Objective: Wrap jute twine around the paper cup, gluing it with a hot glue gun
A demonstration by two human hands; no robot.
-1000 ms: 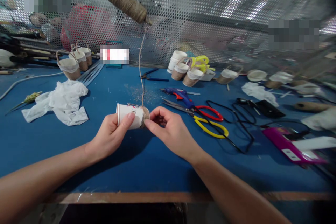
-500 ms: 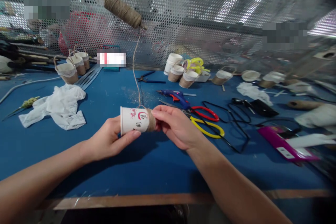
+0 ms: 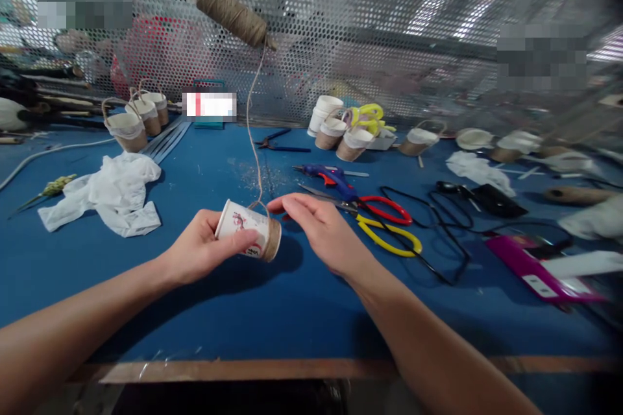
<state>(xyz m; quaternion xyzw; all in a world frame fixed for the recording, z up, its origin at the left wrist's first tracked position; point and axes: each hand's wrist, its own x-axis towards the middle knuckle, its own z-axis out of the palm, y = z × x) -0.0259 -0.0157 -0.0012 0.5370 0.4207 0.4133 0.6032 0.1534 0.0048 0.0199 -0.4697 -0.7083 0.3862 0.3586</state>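
Observation:
A white paper cup point(image 3: 237, 222) with printed red and black marks lies tilted on its side in my left hand point(image 3: 207, 243). My left thumb presses along its wall, and the other fingers are hidden behind it. Brown twine point(image 3: 272, 240) is wound in a band round the base end. From that band a loose strand point(image 3: 250, 123) rises to a twine spool point(image 3: 231, 13) hanging above. My right hand point(image 3: 318, 227) is just right of the cup's base, fingers stretched toward the strand and apart from the band. Whether a fingertip touches the strand is unclear.
Right of the cup lie scissors point(image 3: 389, 243) with red and yellow handles, a glue gun point(image 3: 331, 180) and a black cord point(image 3: 438, 233). Pliers point(image 3: 285, 148) and twine-wrapped cups point(image 3: 355, 144) are behind. A white glove-like cloth point(image 3: 114, 191) lies left, a purple power strip point(image 3: 523, 266) right.
The cup has tilted, its base end turning downward, and my left thumb has moved further along it. My right hand has let go of the twine-wrapped base, and its fingers have straightened.

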